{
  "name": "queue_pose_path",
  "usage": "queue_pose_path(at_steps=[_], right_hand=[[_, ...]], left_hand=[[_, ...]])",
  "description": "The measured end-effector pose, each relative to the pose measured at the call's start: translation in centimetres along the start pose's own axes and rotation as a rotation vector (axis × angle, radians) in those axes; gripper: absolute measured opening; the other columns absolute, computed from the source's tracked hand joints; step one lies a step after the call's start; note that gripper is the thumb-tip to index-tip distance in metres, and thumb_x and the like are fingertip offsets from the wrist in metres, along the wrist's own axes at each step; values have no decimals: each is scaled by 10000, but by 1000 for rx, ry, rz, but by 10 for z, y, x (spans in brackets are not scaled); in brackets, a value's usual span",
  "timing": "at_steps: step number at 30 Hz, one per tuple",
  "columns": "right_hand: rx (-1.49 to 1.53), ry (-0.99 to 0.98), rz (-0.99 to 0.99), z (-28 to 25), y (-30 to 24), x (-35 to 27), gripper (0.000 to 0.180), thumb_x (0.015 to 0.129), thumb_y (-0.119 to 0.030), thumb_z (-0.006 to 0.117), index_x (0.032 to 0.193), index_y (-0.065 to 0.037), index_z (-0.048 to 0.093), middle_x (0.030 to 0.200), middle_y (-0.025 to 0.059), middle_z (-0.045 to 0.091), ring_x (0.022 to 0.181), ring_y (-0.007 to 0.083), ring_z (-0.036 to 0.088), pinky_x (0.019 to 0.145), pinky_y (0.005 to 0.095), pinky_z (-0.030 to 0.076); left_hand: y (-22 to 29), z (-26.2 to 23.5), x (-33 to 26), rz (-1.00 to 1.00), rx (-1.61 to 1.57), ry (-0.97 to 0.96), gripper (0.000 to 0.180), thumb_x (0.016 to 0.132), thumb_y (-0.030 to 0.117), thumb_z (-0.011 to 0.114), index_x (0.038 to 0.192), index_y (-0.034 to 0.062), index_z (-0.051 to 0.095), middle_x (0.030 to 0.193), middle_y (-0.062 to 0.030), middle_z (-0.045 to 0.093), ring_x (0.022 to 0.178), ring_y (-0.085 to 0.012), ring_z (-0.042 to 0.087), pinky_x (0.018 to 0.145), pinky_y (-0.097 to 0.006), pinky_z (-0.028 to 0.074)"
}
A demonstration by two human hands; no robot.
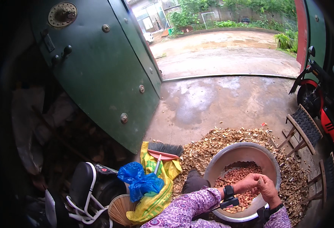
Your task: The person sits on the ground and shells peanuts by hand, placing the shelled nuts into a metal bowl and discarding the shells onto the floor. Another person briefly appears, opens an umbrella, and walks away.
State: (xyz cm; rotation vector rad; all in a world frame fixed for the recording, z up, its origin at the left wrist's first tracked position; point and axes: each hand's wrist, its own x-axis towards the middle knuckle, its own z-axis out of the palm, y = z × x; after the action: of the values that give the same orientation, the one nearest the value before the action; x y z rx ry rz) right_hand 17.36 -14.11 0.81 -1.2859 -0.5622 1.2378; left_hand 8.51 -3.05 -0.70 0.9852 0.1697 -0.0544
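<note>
Over the near rim of the metal bowl (269,161), the person's two hands are meeting above the peanuts (237,175). The left hand (248,182) is curling its fingers inward, and the right hand (267,188) is closing against it from the right, so both seem to be pinching one small thing between them; what it is I cannot tell, since the fingers are hiding it. Each wrist is wearing a dark band, and the sleeves are purple and patterned. The peanuts are lying in the bottom of the bowl, reddish and shelled, just under the hands. The bowl is sitting on the concrete floor (212,102), with a spread of shells (212,142) lying around its far and left sides. To the left of the bowl a broom (165,150) is lying on a yellow sack (155,201), with a blue bag (138,182) beside it. At the right, two small stools (303,131) are standing near the shells. A green door (98,72) is standing open at the far left.
</note>
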Motion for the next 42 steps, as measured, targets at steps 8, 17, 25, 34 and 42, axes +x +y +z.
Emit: queue_pose_path(at_steps=[8, 17, 25, 34, 42], right_hand=[[79, -68, -26, 3, -1, -1, 807, 577, -518, 675, 1109, 23, 402, 879, 54, 524, 607, 87, 517, 495, 185, 440], [33, -69, 2, 10, -7, -1, 836, 558, -498, 704, 1129, 22, 386, 907, 58, 521, 612, 82, 513, 503, 182, 437], [4, -68, -2, 13, -10, -3, 812, 574, -472, 706, 1125, 31, 388, 905, 62, 524, 608, 84, 513, 504, 185, 432], [-2, -118, -28, 11, -5, -1, 869, 559, -554, 670, 1130, 35, 383, 895, 57, 525, 634, 88, 512, 529, 184, 432], [140, -147, -13, 13, -3, 0, 962, 575, -623, 588, 1207, 30, 273, 935, 61, 512, 721, 97, 516, 525, 195, 432]], left_hand=[[-4, 1, 0, 72, -88, -54, 133, 728, 144, 581, 782, 46, 511, 630, -4, 513, 481, -62, 492, 411, -161, 400], [-8, -6, 1, 83, -122, -111, 109, 688, 80, 588, 758, 32, 519, 662, -2, 506, 498, -61, 491, 430, -157, 402], [-3, -3, -4, 62, -150, -116, 112, 682, 73, 595, 749, 19, 524, 666, -12, 505, 482, -62, 482, 418, -162, 391], [-3, -4, -4, 93, -61, -121, 136, 722, 141, 584, 778, 26, 538, 710, 1, 513, 509, -44, 472, 427, -152, 374], [-11, -8, -2, 96, -27, -107, 249, 761, 282, 593, 784, 37, 557, 662, 28, 505, 542, -37, 467, 449, -158, 366]])
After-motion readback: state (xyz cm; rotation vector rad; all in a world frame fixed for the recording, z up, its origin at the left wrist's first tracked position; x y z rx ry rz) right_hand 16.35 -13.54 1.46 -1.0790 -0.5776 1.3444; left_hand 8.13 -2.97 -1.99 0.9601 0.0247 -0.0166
